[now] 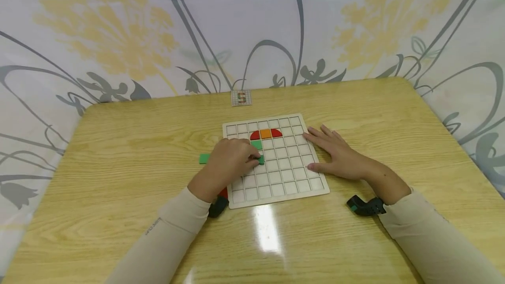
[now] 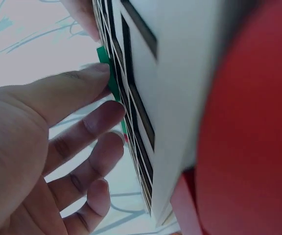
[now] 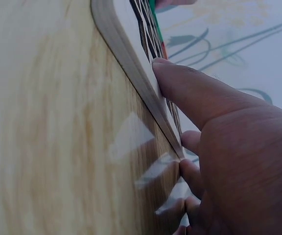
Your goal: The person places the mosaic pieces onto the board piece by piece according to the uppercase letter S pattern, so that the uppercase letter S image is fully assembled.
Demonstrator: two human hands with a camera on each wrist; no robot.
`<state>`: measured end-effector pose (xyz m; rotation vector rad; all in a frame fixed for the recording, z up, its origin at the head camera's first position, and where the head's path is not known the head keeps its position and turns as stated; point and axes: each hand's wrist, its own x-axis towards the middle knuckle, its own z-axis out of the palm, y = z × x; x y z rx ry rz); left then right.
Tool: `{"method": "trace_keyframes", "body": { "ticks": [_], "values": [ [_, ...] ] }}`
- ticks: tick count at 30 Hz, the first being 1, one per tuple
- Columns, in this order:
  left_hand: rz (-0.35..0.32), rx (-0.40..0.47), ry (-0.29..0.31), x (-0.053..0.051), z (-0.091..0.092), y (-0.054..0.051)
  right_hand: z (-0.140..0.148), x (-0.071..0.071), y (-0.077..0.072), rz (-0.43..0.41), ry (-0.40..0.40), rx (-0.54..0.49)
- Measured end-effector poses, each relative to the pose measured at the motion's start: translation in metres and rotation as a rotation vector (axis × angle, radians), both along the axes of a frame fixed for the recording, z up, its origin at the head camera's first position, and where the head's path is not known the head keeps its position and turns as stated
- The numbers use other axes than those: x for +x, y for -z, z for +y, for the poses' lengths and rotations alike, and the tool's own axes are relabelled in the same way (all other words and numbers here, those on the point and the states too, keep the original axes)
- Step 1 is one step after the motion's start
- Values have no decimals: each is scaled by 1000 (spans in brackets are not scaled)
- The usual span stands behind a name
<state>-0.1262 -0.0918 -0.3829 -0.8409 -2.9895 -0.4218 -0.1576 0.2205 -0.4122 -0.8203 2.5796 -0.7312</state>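
A pale grid board (image 1: 289, 179) lies on the table. My left hand (image 1: 232, 157) is over its left part, thumb and fingertips pinching a dark green tile (image 1: 261, 160) at one of the squares. In the left wrist view the thumb presses on this green tile (image 2: 103, 55). Just above it sits a lighter green tile (image 1: 256, 144). An orange tile (image 1: 265, 133) lies between two rounded red tiles, the left one (image 1: 255, 135) and the right one (image 1: 276, 133). With fingers spread, my right hand (image 1: 335, 152) rests at the board's right edge, its thumb (image 3: 180, 83) touching the rim.
Another green tile (image 1: 204, 158) lies left of the board, partly behind my left hand. A red piece (image 1: 224, 193), mostly hidden by the left wrist, shows by the lower left corner. A small card (image 1: 241, 97) with an S-like figure lies at the table's (image 1: 130, 143) far edge.
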Motion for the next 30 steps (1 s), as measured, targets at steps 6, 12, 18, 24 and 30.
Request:
{"method": "trace_keyframes", "body": {
  "ticks": [6,12,18,24,30],
  "values": [
    [9,9,-44,-2,1,0,0,-1,-2,9,-4,1],
    [-3,9,-79,-2,2,1,-1,0,-3,9,-2,3],
    [12,19,-82,-2,3,2,-1,0,-3,4,-2,9],
    [-7,18,-80,-2,4,3,-1,1,-3,0,-6,1],
    [-22,45,-32,0,4,3,0,0,-1,-3,-6,5]
  ]
}}
